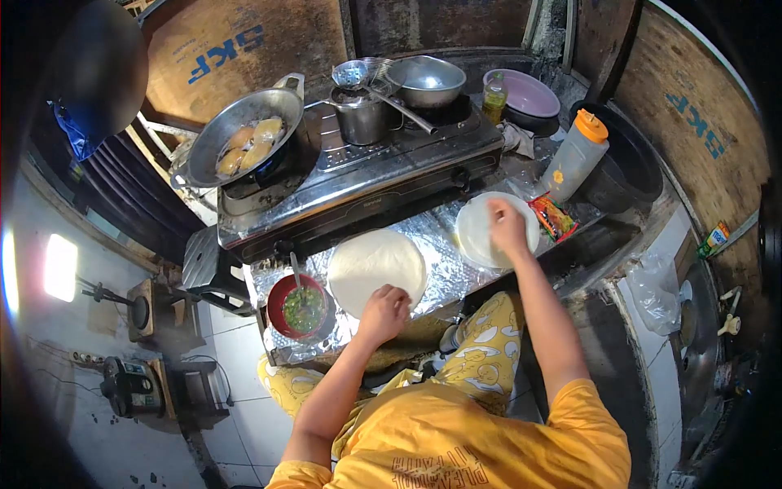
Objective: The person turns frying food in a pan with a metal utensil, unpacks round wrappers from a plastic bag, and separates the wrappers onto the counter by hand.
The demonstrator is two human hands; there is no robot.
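A thin round sheet of pale dough (376, 269) lies on the foil-covered board in front of me. My left hand (384, 314) is at its lower right edge, fingers curled together; whether they grip anything is hidden. To the right, a white round plate or stack of wrappers (476, 228) lies on the foil. My right hand (507, 228) is over its right half with the fingertips pinched together, and what is between them is too small to make out. Left of the dough, a red bowl (275, 303) holds a chopped green mixture with a spoon (296, 269) standing in it.
Behind the board is a gas stove (366, 204) with a wok (195, 155) of frying pieces, a pot (358, 122) and a metal bowl (428, 77). A red packet (555, 218) and an orange-capped bottle (577, 155) stand near my right hand. A black tub (631, 163) is farther right.
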